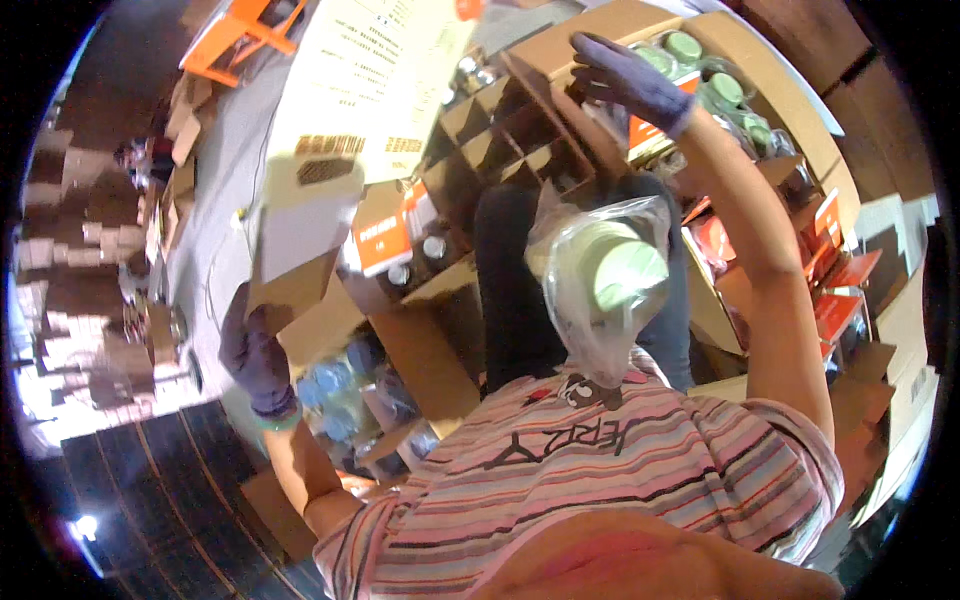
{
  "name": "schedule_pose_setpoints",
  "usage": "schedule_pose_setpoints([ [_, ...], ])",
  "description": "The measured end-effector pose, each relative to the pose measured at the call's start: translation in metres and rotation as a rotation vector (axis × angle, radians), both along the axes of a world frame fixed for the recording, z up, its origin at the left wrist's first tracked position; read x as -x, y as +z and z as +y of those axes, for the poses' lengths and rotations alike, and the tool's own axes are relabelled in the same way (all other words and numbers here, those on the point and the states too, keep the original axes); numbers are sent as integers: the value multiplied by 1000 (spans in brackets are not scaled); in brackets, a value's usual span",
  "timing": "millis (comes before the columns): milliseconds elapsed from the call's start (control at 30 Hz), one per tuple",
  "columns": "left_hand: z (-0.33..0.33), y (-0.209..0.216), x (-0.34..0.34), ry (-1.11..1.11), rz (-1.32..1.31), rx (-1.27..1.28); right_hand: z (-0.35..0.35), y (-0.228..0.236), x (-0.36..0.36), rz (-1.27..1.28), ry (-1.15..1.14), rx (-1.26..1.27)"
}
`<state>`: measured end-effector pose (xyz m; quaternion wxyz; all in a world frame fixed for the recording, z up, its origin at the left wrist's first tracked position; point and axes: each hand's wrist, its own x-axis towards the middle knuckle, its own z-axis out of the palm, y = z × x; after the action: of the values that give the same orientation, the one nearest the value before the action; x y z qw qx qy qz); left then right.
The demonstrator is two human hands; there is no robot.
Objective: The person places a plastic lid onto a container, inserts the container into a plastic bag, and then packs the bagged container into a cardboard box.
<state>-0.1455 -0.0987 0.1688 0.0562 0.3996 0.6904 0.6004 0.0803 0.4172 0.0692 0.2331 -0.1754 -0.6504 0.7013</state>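
Observation:
My left hand (257, 355), in a dark glove, is beside a brown cardboard flap (300, 300) at the left. Its fingers look slightly apart, and I see nothing held in them. To the upper right, my right hand (632, 82), in a greyish-purple glove, stretches its fingers over the edge of a carton (620, 18). Inside that carton stand jars with pale green lids (727, 88), some beneath my wrist. On my lap, between my thighs, rests a container with a pale green lid (628, 270), wrapped in a clear plastic bag (570, 300). Neither hand touches it.
Cardboard dividers (500, 125) form cells in front of my knees. A large pale printed panel (370, 90) rises at the upper left, above orange-and-white boxes (383, 238). Blue-tinted wrapped items (340, 395) sit below my left hand. An orange stool (240, 40) stands farther off; orange boxes (835, 310) lie right.

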Motion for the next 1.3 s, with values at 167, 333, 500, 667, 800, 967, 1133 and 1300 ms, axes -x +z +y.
schedule_pose_setpoints([
  [167,58,6,32,-196,-281,-110,58,39,9,716,163,546],
  [333,136,-4,79,250,380,278,45,78,-20,524,-185,-163],
  [500,260,37,16,8,195,-109,-29,83,-25,422,-281,-329],
  [667,319,30,-21,78,137,-278,-58,74,-47,303,76,-205],
  [800,320,24,-24,24,24,-268,-48,71,-49,204,212,-177],
  [967,300,-10,-12,-489,-79,-372,-64,70,-11,183,-58,-436],
  [1133,283,-46,-3,-492,-174,-357,-77,80,36,536,-159,-378],
  [1300,270,-38,-32,-359,-340,-671,-73,82,47,481,-114,-324],
])
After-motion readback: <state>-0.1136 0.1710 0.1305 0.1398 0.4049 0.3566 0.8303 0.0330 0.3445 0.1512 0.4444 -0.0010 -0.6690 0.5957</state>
